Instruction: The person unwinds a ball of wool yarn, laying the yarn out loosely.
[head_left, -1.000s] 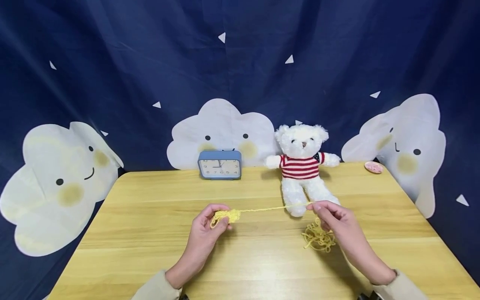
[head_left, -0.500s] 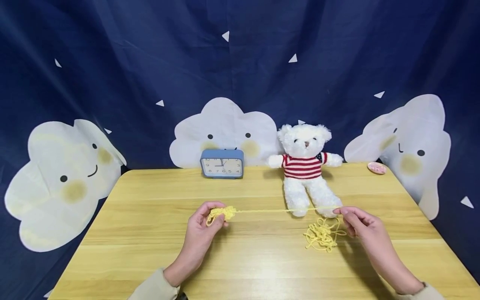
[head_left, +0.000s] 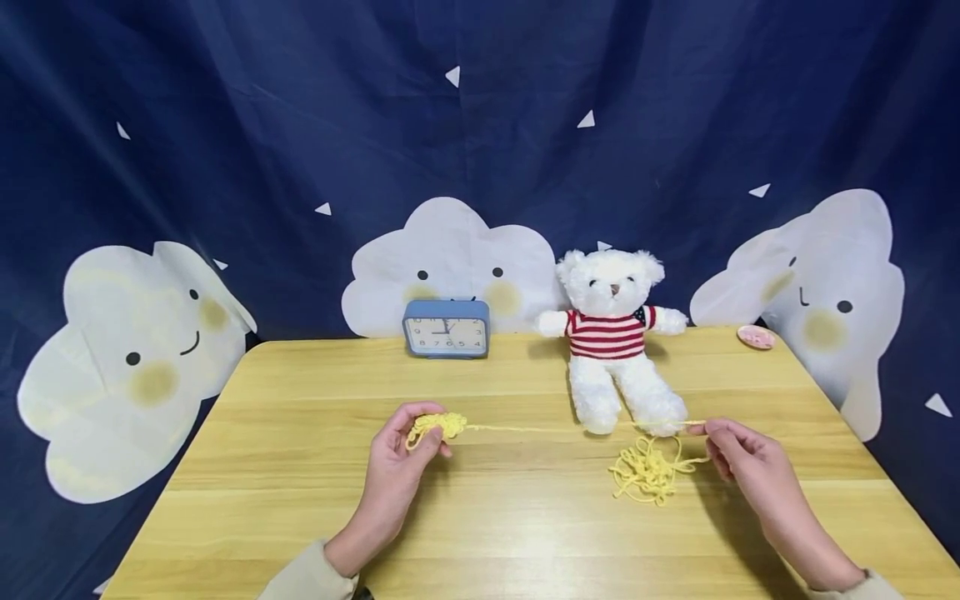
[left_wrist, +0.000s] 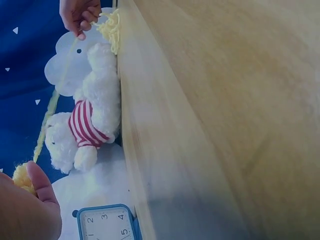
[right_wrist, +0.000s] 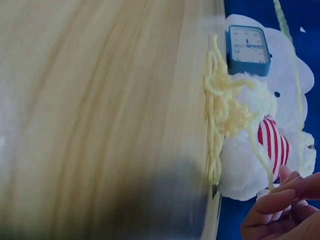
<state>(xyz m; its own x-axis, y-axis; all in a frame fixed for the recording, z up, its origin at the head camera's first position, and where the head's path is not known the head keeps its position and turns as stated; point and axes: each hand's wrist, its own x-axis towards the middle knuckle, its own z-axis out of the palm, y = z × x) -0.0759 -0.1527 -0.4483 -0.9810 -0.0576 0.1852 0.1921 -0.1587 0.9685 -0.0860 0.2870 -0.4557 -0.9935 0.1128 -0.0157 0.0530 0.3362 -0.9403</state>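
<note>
My left hand [head_left: 401, 462] grips a small yellow bundle of yarn [head_left: 442, 427] between thumb and fingers, raised above the table. From it a single yarn strand [head_left: 525, 428] runs taut to the right, across the front of the teddy bear's feet. The fingertips of my right hand [head_left: 757, 467] pinch the strand's other end. A loose yellow yarn tangle [head_left: 648, 471] lies on the table just left of that hand, and one strand leads from it to the right fingers. In the right wrist view, the tangle [right_wrist: 225, 107] appears heaped near the teddy bear.
A white teddy bear [head_left: 611, 337] in a red-striped shirt sits at the back right of the wooden table [head_left: 315, 379]. A blue alarm clock [head_left: 446, 329] stands at the back middle. Near the back right corner lies a pink oval object [head_left: 756, 337]. A dark blue curtain [head_left: 300, 100] hangs behind.
My right hand has moved right, away from the left one, and the strand between them has grown longer. The left hand still holds the bundle, with little shift.
</note>
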